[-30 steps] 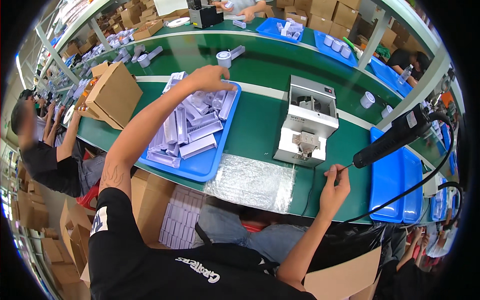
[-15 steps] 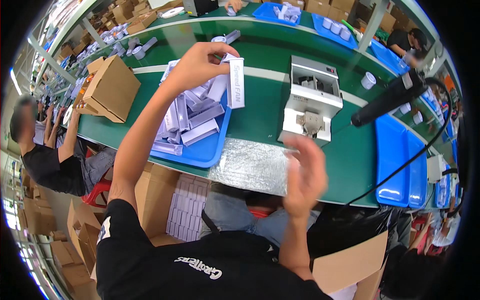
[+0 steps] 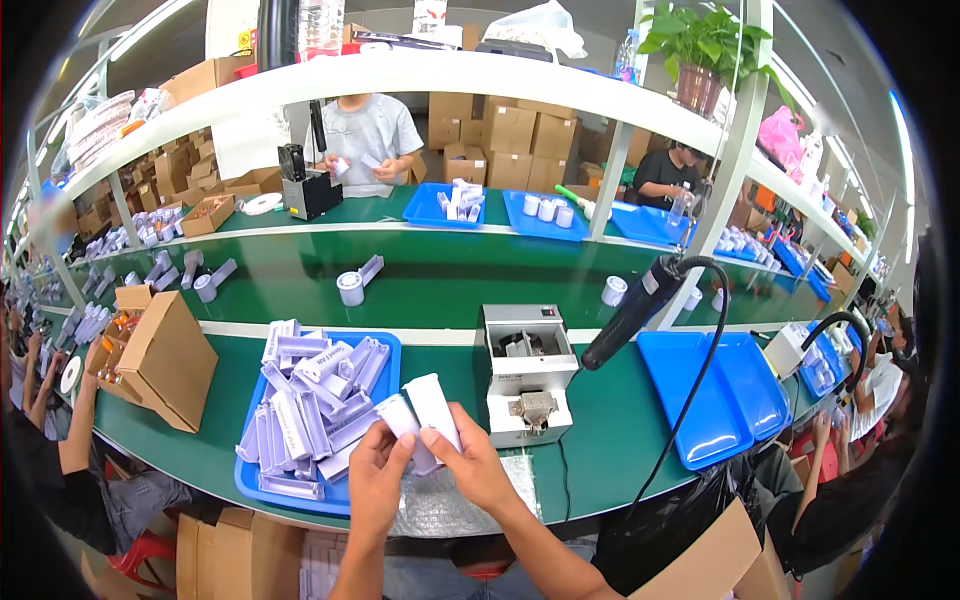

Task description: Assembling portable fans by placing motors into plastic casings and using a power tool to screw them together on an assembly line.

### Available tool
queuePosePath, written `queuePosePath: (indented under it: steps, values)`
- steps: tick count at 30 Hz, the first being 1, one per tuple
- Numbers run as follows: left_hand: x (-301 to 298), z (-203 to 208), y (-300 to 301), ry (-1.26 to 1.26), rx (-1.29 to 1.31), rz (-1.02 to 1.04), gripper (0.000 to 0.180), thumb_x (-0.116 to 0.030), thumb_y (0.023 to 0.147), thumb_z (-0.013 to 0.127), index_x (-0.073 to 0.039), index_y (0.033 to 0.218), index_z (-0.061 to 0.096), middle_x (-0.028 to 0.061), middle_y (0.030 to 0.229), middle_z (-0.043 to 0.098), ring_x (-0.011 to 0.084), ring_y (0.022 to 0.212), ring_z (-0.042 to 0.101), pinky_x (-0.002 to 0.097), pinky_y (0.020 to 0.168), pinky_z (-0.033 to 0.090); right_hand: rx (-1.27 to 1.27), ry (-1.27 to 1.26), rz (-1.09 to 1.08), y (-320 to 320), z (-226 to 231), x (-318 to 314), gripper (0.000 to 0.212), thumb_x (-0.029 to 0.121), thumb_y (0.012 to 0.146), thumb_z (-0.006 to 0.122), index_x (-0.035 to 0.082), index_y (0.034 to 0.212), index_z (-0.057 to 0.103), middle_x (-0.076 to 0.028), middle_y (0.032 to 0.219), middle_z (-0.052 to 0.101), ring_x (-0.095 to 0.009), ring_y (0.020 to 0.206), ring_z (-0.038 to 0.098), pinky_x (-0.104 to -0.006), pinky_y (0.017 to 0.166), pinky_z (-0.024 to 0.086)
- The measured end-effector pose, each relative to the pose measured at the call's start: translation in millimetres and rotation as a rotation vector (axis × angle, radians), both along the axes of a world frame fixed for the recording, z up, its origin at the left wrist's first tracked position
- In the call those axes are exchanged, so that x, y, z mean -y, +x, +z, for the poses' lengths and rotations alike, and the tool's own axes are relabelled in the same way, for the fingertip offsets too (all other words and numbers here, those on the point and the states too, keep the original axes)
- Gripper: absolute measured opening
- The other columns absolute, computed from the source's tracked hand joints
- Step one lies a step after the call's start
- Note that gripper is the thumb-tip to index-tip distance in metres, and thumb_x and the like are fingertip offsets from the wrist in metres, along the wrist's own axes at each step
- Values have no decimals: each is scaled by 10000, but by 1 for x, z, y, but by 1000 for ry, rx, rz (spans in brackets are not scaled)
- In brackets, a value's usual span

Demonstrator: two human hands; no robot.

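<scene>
My left hand (image 3: 377, 470) is closed on a pale lavender plastic casing (image 3: 397, 415), a long, narrow, rounded piece. My right hand (image 3: 470, 462) grips a second, whiter plastic casing (image 3: 432, 408) beside it, thumb on its face. The two pieces are tilted close together above the silvery mat (image 3: 480, 500) at the bench's near edge; whether they are joined I cannot tell. To the left, a blue tray (image 3: 394, 362) bears a heap of similar channel-shaped casings (image 3: 310, 400). A grey and white bench machine (image 3: 528, 385) with a metal fixture stands just beyond my right hand.
A black cylindrical tool (image 3: 632, 312) hangs on a cable to the right, near empty blue trays (image 3: 700, 400). An open cardboard box (image 3: 165, 360) stands left. Behind, round parts with handles (image 3: 352, 288) lie on a green surface. Another person (image 3: 365, 140) sits opposite.
My view has tilted up. My left hand has brought a casing from over the tray toward the mat, and my right hand, then empty, now holds one too.
</scene>
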State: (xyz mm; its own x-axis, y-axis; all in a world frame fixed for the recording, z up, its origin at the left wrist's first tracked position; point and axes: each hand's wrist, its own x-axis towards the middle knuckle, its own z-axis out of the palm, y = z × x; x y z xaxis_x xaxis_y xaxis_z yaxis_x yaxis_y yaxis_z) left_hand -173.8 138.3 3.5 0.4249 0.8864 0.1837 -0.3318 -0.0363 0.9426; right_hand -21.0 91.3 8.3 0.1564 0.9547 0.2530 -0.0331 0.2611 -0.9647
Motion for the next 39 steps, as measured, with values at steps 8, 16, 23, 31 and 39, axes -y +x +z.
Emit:
queuePosePath:
  steps: [8, 16, 23, 31, 39]
  values:
    - [8, 0, -1, -116, 357, 400, 425, -239, 1112, 531, 13, 1453, 496, 114, 1121, 649, 183, 956, 638, 321, 864, 523, 784, 162, -493, -16, 24, -74, 501, 115, 1022, 611, -90, 1432, 410, -304, 1196, 536, -518, 1080, 590, -526, 922, 513]
    - [22, -10, -13, -153, 256, 313, 382, -204, 1057, 603, -17, 1377, 511, 72, 1018, 621, 118, 774, 604, 263, 611, 483, 1303, -148, -649, 5, -34, -120, 327, 48, 870, 620, -76, 1166, 558, -216, 1136, 553, -399, 1055, 609, -509, 867, 539]
    - [24, -7, -16, -119, 217, 511, 417, -297, 1129, 468, -10, 1431, 501, 92, 1039, 631, 133, 821, 606, 262, 634, 481, 1242, -119, -599, -14, -66, -122, 427, -2, 794, 669, -105, 1178, 512, -271, 1137, 548, -428, 1033, 620, -490, 852, 557]
    - [6, -1, -5, -290, 419, 107, 538, -177, 1001, 648, 66, 1456, 495, 67, 1037, 599, 133, 827, 542, 288, 710, 447, 653, 94, -561, 4, 22, -46, 513, 21, 926, 648, -1, 1399, 451, -295, 1012, 695, -467, 840, 717, -531, 733, 566]
    - [26, -17, 18, -245, 349, 180, 293, -264, 1083, 610, -55, 1279, 548, 21, 893, 538, 116, 718, 546, 283, 637, 460, 555, 218, -485, -35, -4, -29, 562, 102, 1016, 602, -35, 1522, 400, -313, 1324, 612, -494, 1175, 646, -512, 987, 514]
